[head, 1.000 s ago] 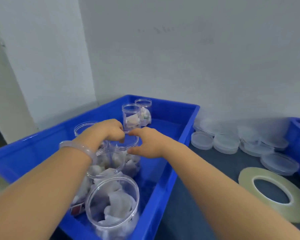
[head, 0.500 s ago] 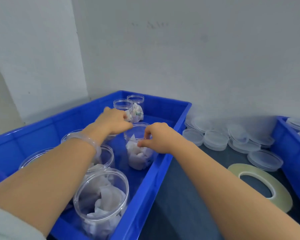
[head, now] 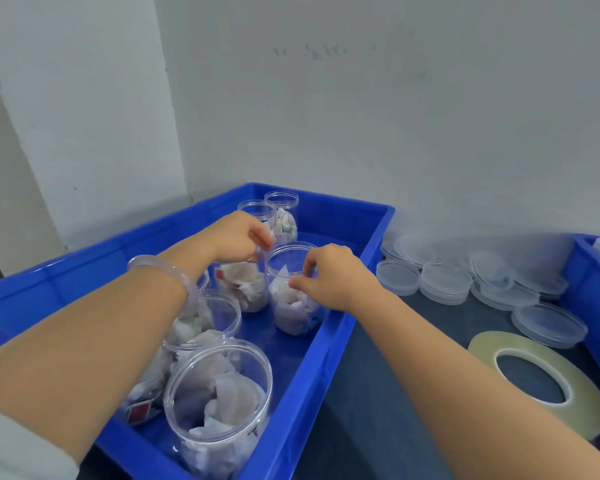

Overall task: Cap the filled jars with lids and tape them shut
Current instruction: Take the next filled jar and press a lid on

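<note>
White walls (head: 395, 116) meet in a corner behind a dark desk (head: 378, 393). On the desk stands a blue bin (head: 328, 358) holding several clear, uncapped jars stuffed with white packets. The right hand (head: 336, 277) reaches over the bin's right wall, and its thumb and forefinger pinch the near rim of an upright jar (head: 291, 313) just inside that wall. The left hand (head: 236, 237), with a pale bracelet (head: 163, 268) on its wrist, has its fingers curled down onto the rim of the neighbouring jar (head: 245, 292), just beside the first. Two more jars (head: 284, 216) stand at the far corner, and a large jar (head: 219, 403) sits nearest the camera. Stacks of clear lids (head: 444, 280) lie on the desk to the right of the bin, against the wall. A tape roll (head: 586, 403) lies flat nearer the camera, beside a second blue bin (head: 586, 289).
</note>
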Action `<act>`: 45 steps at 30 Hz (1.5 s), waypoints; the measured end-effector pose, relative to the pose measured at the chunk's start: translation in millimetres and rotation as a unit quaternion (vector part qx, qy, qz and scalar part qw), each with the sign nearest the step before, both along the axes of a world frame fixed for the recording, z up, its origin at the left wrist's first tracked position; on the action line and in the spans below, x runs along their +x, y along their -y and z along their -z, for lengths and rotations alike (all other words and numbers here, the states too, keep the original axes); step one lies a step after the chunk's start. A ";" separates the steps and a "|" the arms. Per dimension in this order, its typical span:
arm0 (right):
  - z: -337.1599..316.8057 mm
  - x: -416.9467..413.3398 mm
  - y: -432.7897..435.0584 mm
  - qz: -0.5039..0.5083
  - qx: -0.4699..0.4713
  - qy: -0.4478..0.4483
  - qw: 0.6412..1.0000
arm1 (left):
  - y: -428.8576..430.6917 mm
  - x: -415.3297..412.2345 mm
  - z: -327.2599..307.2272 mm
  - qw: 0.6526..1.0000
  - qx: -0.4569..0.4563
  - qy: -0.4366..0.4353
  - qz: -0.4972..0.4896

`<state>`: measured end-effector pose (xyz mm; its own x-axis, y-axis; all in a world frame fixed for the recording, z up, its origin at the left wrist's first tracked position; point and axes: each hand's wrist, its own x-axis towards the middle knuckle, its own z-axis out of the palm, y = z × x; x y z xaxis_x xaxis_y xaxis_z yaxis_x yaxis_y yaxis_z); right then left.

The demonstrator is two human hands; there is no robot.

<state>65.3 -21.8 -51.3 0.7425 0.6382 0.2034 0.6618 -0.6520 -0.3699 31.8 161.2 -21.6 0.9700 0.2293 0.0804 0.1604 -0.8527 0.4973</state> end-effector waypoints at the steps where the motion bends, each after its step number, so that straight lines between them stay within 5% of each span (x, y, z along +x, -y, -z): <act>1: 1.4 0.6 0.7 0.011 0.012 0.009 1.000 | 5.8 0.8 -2.2 1.000 -0.010 -0.002 0.019; 5: -0.1 3.6 14.2 0.040 0.106 0.053 0.992 | 21.3 5.7 -12.2 0.996 -0.063 -0.035 0.059; 9: -21.9 5.3 35.1 0.056 0.238 0.069 0.967 | 49.5 14.3 -50.1 0.987 -0.120 0.070 0.076; 15: -80.0 -6.6 96.3 0.052 0.416 0.088 0.904 | 128.8 26.7 -98.0 0.901 -0.365 0.217 0.088; 18: -75.9 -11.0 130.6 0.064 0.393 0.072 0.915 | 179.6 38.0 -63.1 0.851 -0.463 0.231 0.089; 22: -17.7 -16.0 168.2 0.086 0.346 0.009 0.934 | 232.5 35.7 18.6 0.829 -0.497 0.257 -0.011; 26: 43.2 -12.5 207.6 0.157 0.390 -0.118 0.900 | 239.4 40.1 80.8 0.829 -0.496 0.256 -0.021; 33: 87.9 42.4 247.1 0.393 0.240 -0.017 0.888 | 235.5 53.0 113.9 0.798 -0.546 0.254 -0.026; 36: 92.1 73.1 249.8 0.424 0.064 -0.072 0.900 | 235.9 52.9 116.0 0.796 -0.546 0.260 -0.024; 38: 96.0 81.0 251.7 0.452 0.055 -0.109 0.883 | 235.3 53.3 117.4 0.795 -0.548 0.261 -0.022; 43: 89.6 76.6 251.4 0.470 0.059 0.057 0.879 | 235.5 52.4 119.9 0.794 -0.546 0.267 -0.003; 45: 78.2 68.3 246.0 0.435 0.212 0.118 0.867 | 234.6 51.0 124.6 0.795 -0.540 0.278 0.013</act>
